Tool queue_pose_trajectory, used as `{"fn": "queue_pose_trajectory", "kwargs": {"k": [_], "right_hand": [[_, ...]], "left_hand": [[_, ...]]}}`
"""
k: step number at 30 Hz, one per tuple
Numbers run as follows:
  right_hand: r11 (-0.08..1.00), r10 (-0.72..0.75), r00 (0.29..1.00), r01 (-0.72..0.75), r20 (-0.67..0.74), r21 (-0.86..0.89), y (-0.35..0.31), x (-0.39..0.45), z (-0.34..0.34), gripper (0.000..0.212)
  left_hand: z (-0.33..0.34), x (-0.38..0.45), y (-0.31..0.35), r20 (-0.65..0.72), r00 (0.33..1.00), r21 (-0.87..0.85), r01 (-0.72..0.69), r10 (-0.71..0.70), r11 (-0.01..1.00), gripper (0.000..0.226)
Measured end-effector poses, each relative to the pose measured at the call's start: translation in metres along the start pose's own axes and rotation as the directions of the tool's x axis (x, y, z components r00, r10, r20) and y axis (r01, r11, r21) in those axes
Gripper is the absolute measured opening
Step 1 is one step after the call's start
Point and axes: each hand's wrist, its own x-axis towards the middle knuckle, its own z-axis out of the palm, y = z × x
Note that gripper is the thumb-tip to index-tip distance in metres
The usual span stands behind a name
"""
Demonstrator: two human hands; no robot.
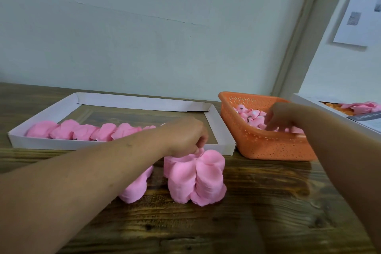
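wooden table (pixel 257 202): left hand (pixel 185 136) pinches the top of one of two pink petal stacks (pixel 198 179); right hand (pixel 288 117), blurred, is inside the one orange basket (pixel 268 146), grip impossible to tell.

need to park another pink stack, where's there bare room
Bare: table in front of the orange basket, right of the pink stack; white tray behind its petal row. Crowded: around the left hand, and inside the basket.
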Motion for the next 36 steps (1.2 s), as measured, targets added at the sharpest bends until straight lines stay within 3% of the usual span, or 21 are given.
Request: {"fn": "queue_pose_trajectory", "kwargs": {"k": [3, 6, 10, 15, 19, 23, 27, 30, 36], "right_hand": [[0.968, -0.017, 0.999, 0.026, 0.038, -0.251, -0.003, -0.001, 0.006, 0.032], [0.961, -0.036, 0.998, 0.047, 0.045, -0.273, -0.006, 0.002, 0.009, 0.034], [0.979, -0.048, 0.999, 0.046, -0.004, -0.197, -0.005, 0.012, 0.013, 0.036], [0.989, -0.150, 0.982, 0.149, -0.116, -0.017, -0.002, 0.023, 0.019, 0.023], [0.986, -0.167, 0.981, 0.165, -0.098, -0.023, 0.000, 0.026, 0.020, 0.019], [0.978, -0.201, 0.976, 0.194, -0.079, -0.082, -0.001, 0.026, 0.020, 0.012], [0.939, -0.240, 0.969, 0.248, 0.062, -0.239, -0.005, 0.021, 0.015, 0.032], [0.934, -0.221, 0.974, 0.227, 0.056, -0.277, -0.003, 0.021, 0.014, 0.038], [0.969, -0.182, 0.981, 0.168, -0.062, -0.182, 0.010, 0.025, 0.012, 0.015]], "left_hand": [[0.001, 0.000, 0.001, 0.001, 1.000, -0.006, -0.003, 0.003, 1.000, 0.008], [0.000, -0.001, 0.003, 0.016, 1.000, -0.007, 0.002, -0.002, 1.000, 0.004], [0.000, -0.003, 0.004, 0.014, 1.000, 0.036, 0.008, -0.009, 0.999, 0.019], [0.000, -0.006, 0.006, -0.019, 1.000, 0.027, 0.014, -0.013, 1.000, 0.015], [-0.011, -0.009, 0.006, -0.049, 0.998, -0.026, 0.039, -0.040, 0.999, 0.008], [-0.018, -0.011, 0.003, 0.051, 0.992, -0.139, 0.118, -0.112, 0.983, 0.010], [-0.019, -0.014, 0.001, 0.181, 0.971, -0.212, 0.194, -0.156, 0.958, 0.007], [-0.020, -0.014, 0.000, 0.141, 0.965, -0.297, 0.254, -0.221, 0.920, 0.005], [-0.020, -0.018, -0.004, 0.047, 0.931, -0.565, 0.323, -0.362, 0.759, 0.013]]}}
